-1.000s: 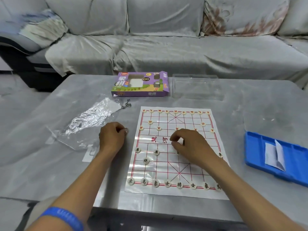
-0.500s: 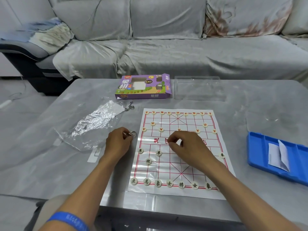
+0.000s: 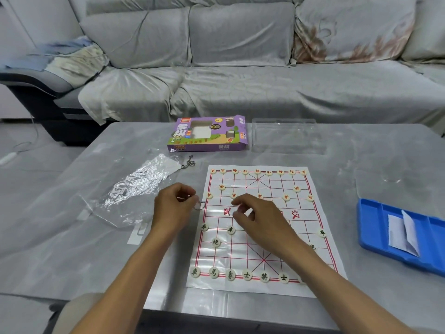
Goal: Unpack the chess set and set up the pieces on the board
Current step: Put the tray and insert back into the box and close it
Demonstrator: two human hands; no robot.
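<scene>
A paper xiangqi board (image 3: 320, 266) with red lines lies on the grey table. Round cream pieces stand along its far row (image 3: 257, 171) and near row (image 3: 247, 275), with others in between. My left hand (image 3: 174, 208) hovers just left of the board and pinches a small metal key ring (image 3: 199, 205). My right hand (image 3: 258, 221) is over the board's middle with thumb and fingers curled together; whether it holds a piece is hidden. My right forearm covers some near-right pieces.
The purple chess box (image 3: 207, 135) and a clear plastic lid (image 3: 287, 138) lie beyond the board. A crinkled plastic bag (image 3: 130, 191) and a metal chain (image 3: 187, 162) lie to the left. A blue tray (image 3: 375, 227) with paper sits at the right. A sofa stands behind.
The camera tilted up slightly. My left hand shifted toward the board's left edge with the key ring now showing. My right hand moved a little toward the board's centre.
</scene>
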